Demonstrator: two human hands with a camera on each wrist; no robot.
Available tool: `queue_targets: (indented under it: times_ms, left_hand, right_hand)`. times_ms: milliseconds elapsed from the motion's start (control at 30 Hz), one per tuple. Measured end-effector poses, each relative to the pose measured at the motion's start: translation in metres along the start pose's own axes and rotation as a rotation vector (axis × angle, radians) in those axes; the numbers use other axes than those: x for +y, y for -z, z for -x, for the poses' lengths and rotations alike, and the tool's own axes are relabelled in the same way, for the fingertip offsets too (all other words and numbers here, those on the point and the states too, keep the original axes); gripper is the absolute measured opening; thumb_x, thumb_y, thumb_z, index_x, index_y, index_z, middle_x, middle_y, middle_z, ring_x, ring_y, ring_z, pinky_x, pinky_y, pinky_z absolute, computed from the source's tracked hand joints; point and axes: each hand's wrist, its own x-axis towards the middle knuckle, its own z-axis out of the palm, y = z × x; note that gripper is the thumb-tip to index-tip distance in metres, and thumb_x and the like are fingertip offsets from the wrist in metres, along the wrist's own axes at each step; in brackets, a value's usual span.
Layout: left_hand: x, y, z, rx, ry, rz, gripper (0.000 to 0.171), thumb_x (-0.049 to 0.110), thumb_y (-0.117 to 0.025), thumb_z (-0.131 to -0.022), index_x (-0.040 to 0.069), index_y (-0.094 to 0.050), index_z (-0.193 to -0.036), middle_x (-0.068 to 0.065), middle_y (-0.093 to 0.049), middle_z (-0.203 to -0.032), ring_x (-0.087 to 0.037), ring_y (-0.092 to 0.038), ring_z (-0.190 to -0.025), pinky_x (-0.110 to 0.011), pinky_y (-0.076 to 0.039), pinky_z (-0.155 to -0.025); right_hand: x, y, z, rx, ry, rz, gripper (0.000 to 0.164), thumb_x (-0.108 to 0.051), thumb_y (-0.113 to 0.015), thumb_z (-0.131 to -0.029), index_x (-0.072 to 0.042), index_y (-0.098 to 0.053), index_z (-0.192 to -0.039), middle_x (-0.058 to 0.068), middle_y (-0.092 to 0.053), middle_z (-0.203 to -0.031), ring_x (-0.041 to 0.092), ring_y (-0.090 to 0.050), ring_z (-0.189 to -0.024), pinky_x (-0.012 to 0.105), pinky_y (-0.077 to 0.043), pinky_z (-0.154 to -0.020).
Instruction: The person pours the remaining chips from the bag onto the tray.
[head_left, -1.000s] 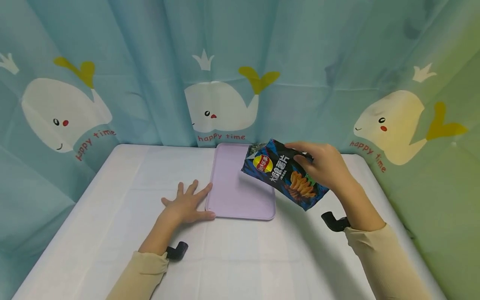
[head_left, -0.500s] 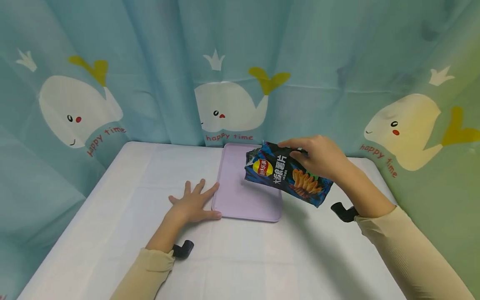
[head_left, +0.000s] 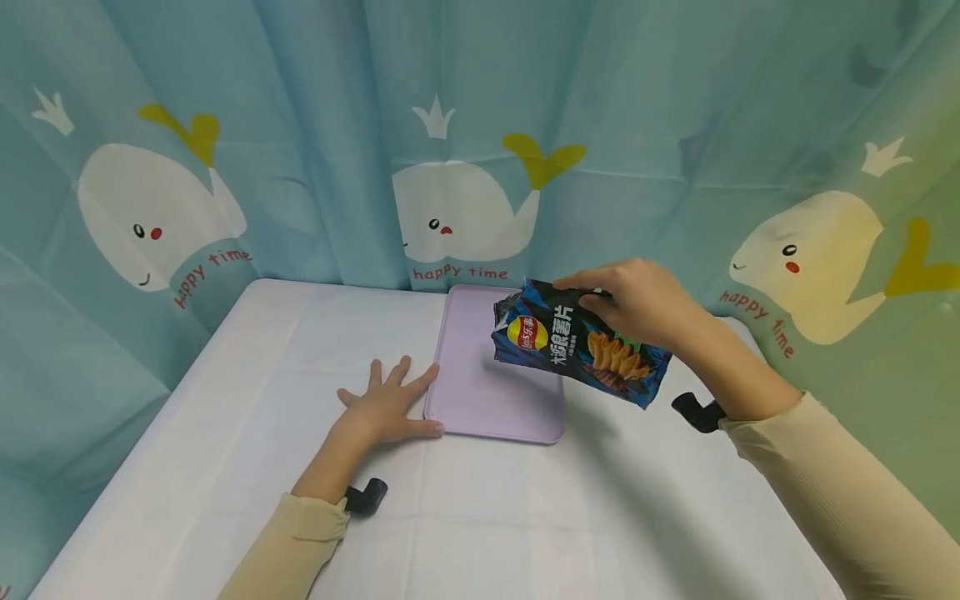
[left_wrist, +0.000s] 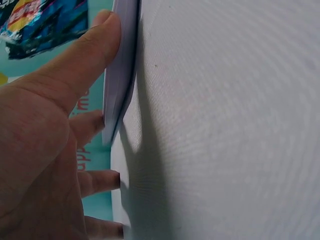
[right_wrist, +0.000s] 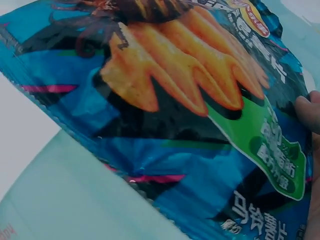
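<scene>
A lilac tray (head_left: 495, 408) lies flat on the white table. My left hand (head_left: 382, 412) has its fingers spread beside the tray's left edge, thumb and index fingertip at the rim. In the left wrist view the thumb (left_wrist: 95, 50) rests against the side of the tray (left_wrist: 120, 75). Over the tray's right part my right hand (head_left: 637, 300) grips a dark blue potato chip bag (head_left: 577, 350) by its upper edge. The bag is tilted, its right end lower. Close up in the right wrist view, the chip bag (right_wrist: 165, 145) fills most of the picture, with a fingertip at the far right.
The table is covered by a white cloth (head_left: 480, 517). Behind it and along both sides hangs a blue-green curtain (head_left: 315, 167) with whale prints. A black camera mount sits at each wrist, such as the left mount (head_left: 367, 497).
The right hand has lifted slightly, and the bag's lower right end has swung up, so it hangs more level. The head view has shifted a little; the left hand stays beside the tray.
</scene>
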Motion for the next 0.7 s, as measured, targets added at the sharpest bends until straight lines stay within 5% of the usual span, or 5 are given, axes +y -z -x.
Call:
queue_targets:
  times_ms: [267,500,700]
  left_hand:
    - [-0.001,-0.001,-0.001,0.009,-0.005,0.002,0.1,0.076,-0.065,-0.077,0.036,-0.022,-0.159,-0.017,-0.012,-0.167,-0.058,0.003,-0.146,-0.092,-0.008,-0.089]
    - [0.0,-0.002,-0.003,0.01,-0.01,0.003,0.1,0.076,-0.065,-0.077,0.036,-0.021,-0.159,-0.017,-0.011,-0.167,-0.058,0.003,-0.147,-0.092,-0.008,-0.089]
    - [-0.001,-0.002,-0.003,0.004,0.0,0.002,0.101,0.076,-0.065,-0.077,0.036,-0.023,-0.159,-0.017,-0.012,-0.167,-0.058,0.003,-0.147,-0.092,-0.008,-0.089]
  right_hand:
    - [-0.007,0.008,-0.008,-0.026,-0.004,0.035,0.036,-0.009,-0.066,-0.095,-0.028,-0.071,-0.125,-0.007,-0.05,-0.057,0.011,-0.035,-0.042,0.027,-0.031,-0.045]
    - [-0.012,0.014,-0.013,-0.08,0.006,0.061,0.037,-0.008,-0.066,-0.095,-0.029,-0.071,-0.125,-0.001,-0.071,-0.08,0.012,-0.042,-0.046,0.029,-0.034,-0.046]
    - [-0.013,0.014,-0.014,-0.089,0.009,0.065,0.037,-0.008,-0.065,-0.096,-0.029,-0.071,-0.126,0.002,-0.075,-0.094,0.012,-0.044,-0.05,0.029,-0.035,-0.047]
